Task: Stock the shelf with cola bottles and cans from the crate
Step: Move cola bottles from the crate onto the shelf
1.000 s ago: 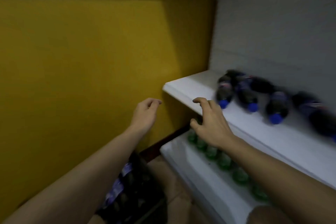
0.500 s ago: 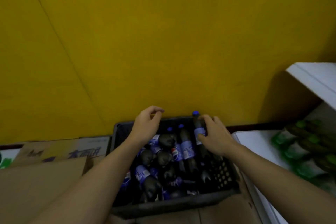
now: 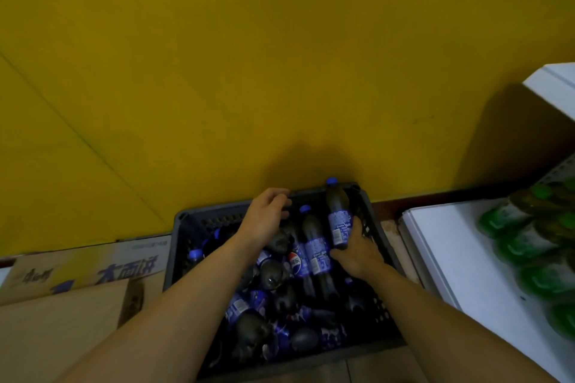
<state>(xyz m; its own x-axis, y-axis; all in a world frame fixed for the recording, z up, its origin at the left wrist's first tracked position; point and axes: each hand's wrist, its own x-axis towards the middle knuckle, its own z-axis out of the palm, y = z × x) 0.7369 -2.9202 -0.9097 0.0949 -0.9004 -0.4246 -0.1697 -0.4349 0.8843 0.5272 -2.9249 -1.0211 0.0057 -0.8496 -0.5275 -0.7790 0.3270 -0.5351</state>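
Dark plastic cola bottle (image 3: pixel 338 218) gripped by right hand (image 3: pixel 357 250) in the black slatted crate (image 3: pixel 199 224); left hand (image 3: pixel 264 218), seemingly empty, curls; lift to shelf next.

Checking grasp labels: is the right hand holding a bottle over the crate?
Yes, the right hand grips the lower end of a blue-capped cola bottle that stands tilted up out of the dark crate.

A yellow wall (image 3: pixel 249 71) filled most of the view. At its foot on the left stood a printed cardboard box (image 3: pixel 93 267), with plain brown cardboard (image 3: pixel 56 336) lying in front of it. Green-capped bottles (image 3: pixel 535 246) lay in a row far to the wall's right.
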